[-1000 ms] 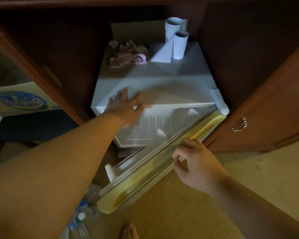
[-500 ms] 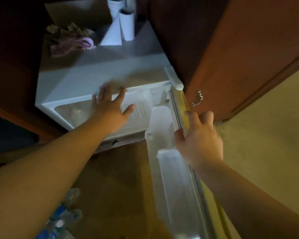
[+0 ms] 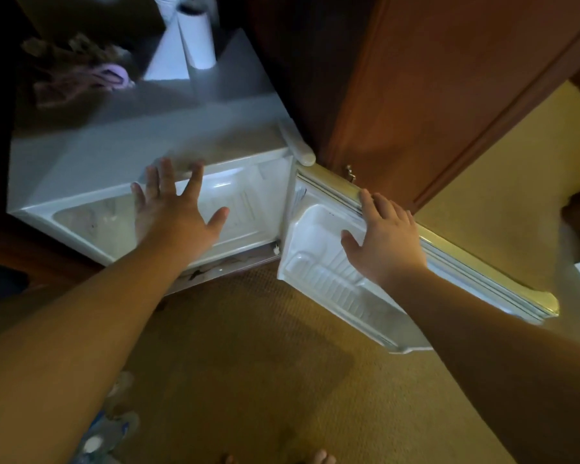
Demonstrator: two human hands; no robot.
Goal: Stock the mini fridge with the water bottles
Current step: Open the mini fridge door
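A small white mini fridge [image 3: 121, 152] stands inside a dark reddish-brown wooden cabinet [image 3: 416, 95], and its white door with the yellowed rubber seal [image 3: 399, 259] is swung wide open to the right, the moulded inner shelves facing up toward the camera. The left hand [image 3: 175, 209] is spread wide and flat, fingers splayed, at the top front edge of the fridge opening, holding nothing. The right hand [image 3: 385, 236] is likewise spread, its fingertips lying on the top edge of the open door and its thumb over the inner liner; it grips nothing. The pale interior of the fridge shows below the left hand, with a ribbed back wall; whether anything lies inside I cannot tell. The clear plastic water bottles with blue labels and white caps [image 3: 104, 437] lie on the tan woven carpet [image 3: 248, 363] at the lower left, beside the left forearm and well apart from the fridge. On top of the fridge, toward the back, stand a white paper roll [image 3: 198, 38] with a loose sheet hanging, and to its left a crumpled pink-and-purple cloth [image 3: 91, 78]. Bare toes [image 3: 322, 458] show at the bottom edge.
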